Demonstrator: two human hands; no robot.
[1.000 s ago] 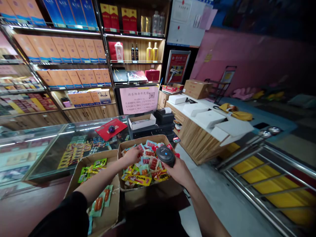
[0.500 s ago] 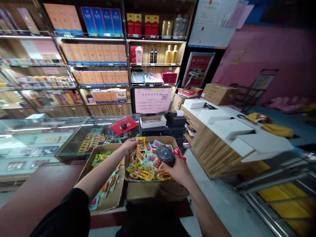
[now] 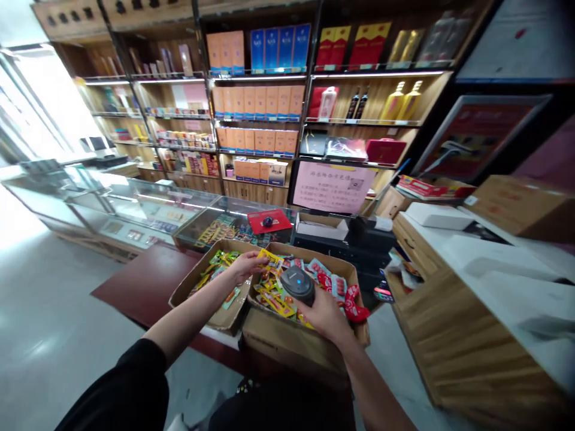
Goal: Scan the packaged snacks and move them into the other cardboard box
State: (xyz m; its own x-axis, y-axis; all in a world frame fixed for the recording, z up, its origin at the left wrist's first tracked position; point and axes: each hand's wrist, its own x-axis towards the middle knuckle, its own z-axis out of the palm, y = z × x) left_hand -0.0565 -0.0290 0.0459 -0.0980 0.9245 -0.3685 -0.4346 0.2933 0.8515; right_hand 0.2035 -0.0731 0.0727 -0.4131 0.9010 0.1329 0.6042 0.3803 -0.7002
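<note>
Between the fingers of my left hand (image 3: 245,267) is a yellow snack packet (image 3: 270,259), raised over the seam between two cardboard boxes. My right hand (image 3: 327,314) grips a dark barcode scanner (image 3: 297,285) with a small blue light on its top. The scanner's head is above the right cardboard box (image 3: 287,326) and close to the packet. That box is full of small wrapped snacks, among them a long yellow packet (image 3: 278,302) and red ones (image 3: 354,305). The left cardboard box (image 3: 179,293) holds green and yellow packets (image 3: 223,258).
Beyond the boxes is a glass display counter (image 3: 193,206) with a red sheet (image 3: 269,221) on it. A monitor (image 3: 335,187) bearing a pink paper sign stands behind. To the right is a wooden cabinet (image 3: 467,341); shelves of boxed goods (image 3: 256,103) line the back wall.
My view has swung to the left, so more of the counter and shelves shows. The yellow packet and the scanner stay in my hands, over the boxes.
</note>
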